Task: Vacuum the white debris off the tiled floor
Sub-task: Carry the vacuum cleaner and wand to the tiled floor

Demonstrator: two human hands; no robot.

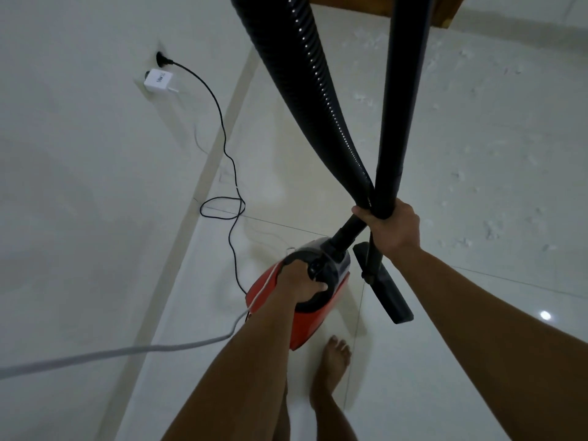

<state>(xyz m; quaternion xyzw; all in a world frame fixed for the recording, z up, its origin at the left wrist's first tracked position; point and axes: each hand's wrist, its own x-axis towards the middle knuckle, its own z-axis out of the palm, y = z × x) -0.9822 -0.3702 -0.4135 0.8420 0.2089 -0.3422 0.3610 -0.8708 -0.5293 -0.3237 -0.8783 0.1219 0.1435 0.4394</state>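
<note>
Gripping ribbed hose [318, 90], glossy tiles [477, 345]

The hose [318, 90] and wand [404, 100] crossed at mid-frame, blocking the way between the 2 arms. A black cord [227, 148] trailed from the wall socket [160, 58] and looped on the floor [477, 313] beside the vacuum [305, 323]; a grey cable [127, 351] crossed low left. Right of the nozzle [386, 289], the tiles lay open, bearing only debris [461, 176].
</note>
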